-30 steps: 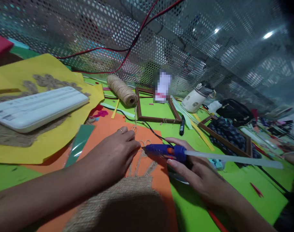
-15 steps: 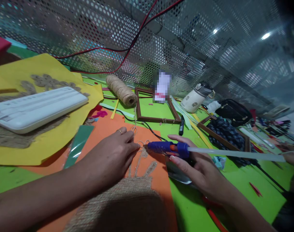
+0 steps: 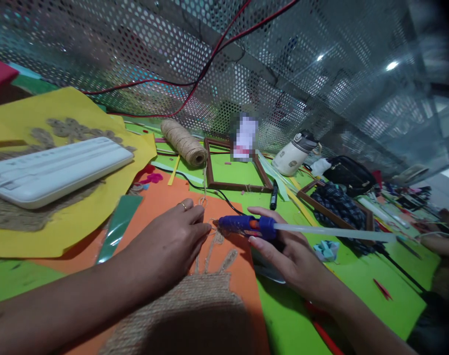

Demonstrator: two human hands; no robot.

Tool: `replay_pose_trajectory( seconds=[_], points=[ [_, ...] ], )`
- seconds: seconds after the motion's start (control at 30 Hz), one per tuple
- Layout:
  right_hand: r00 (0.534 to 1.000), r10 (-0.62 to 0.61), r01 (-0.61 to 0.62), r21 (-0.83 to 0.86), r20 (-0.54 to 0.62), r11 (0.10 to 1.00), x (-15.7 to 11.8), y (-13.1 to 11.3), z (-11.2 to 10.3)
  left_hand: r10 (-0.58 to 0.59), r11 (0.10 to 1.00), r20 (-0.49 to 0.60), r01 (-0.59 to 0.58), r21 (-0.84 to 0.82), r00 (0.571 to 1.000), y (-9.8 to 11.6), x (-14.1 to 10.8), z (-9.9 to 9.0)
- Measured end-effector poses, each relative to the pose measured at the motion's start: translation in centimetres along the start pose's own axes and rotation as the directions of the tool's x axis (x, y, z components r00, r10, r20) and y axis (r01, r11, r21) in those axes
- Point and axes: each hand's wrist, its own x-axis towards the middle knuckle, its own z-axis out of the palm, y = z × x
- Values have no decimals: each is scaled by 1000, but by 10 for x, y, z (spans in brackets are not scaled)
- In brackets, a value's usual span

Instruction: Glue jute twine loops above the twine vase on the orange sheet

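Observation:
An orange sheet lies before me, with a twine-covered vase shape and thin twine stems and loops above it. My left hand rests on the sheet, fingers pressed together at the twine by the flower loops. My right hand grips a blue glue gun with a long clear glue stick out of its back. The gun's nozzle points left and is close to the left fingertips, over the loops.
A twine roll, a brown frame and a black marker lie beyond the hands. A white power bank sits on yellow paper at left. A bottle stands behind; another person's hand is at right.
The glue gun and my right hand have shifted slightly left in view. The camera view has moved a little. My left hand stays at the twine.

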Motion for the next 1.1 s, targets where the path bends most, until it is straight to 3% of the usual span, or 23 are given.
replay_pose_trajectory(
  seconds=[0.77,1.1],
  points=[
    [999,-35,34,-76,-15,997,-5,4,3,-7,1000,2,7,24,1000,5,0,-4],
    [1000,-20,20,-26,16,999,-4,2,8,-9,999,-10,9,39,1000,6,0,-3]
  ],
)
